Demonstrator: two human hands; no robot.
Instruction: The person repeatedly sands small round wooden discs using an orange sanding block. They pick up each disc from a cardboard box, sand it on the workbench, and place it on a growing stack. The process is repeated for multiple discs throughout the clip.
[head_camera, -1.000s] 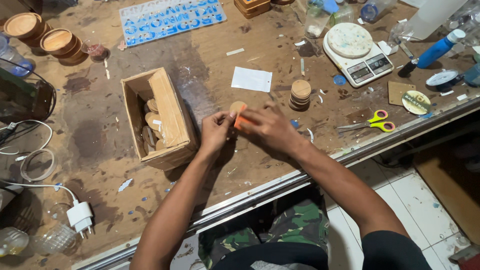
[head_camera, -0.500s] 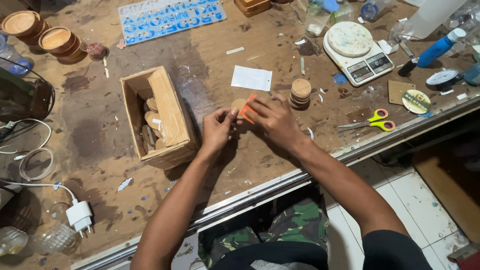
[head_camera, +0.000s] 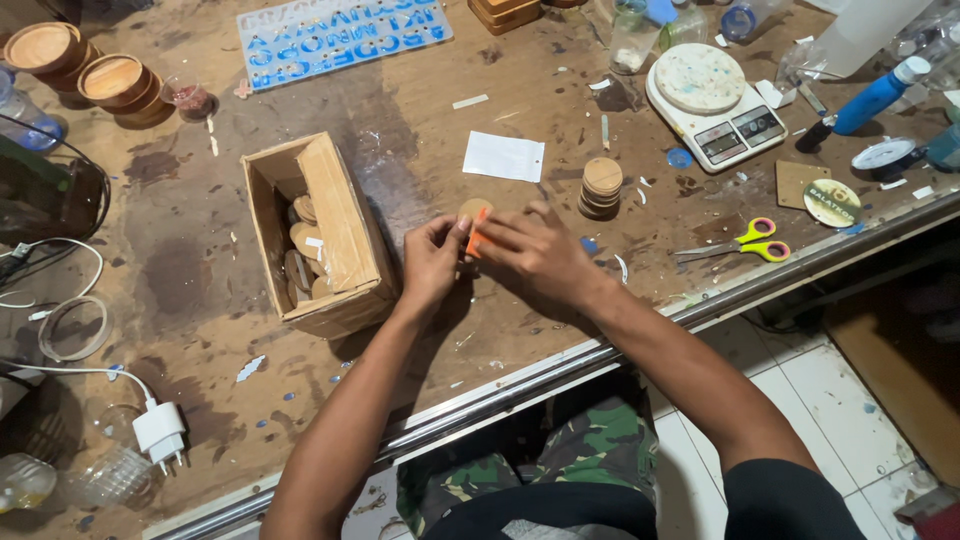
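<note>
Wooden disc (head_camera: 474, 210), orange piece (head_camera: 474, 234): both pinched.
Left hand (head_camera: 432, 262), right hand (head_camera: 535, 255) grasp; best kept steady, edges aligned.

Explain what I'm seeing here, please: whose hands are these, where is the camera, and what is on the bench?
No machine: a person's two bare hands, filmed from a camera on their head, looking down. The left hand and right hand meet over a round wooden disc and together hold a small orange piece. On the worn brown workbench lie an open cardboard box of wooden discs, a stack of round wooden discs, a white paper slip, a white kitchen scale and yellow-and-pink scissors.
</note>
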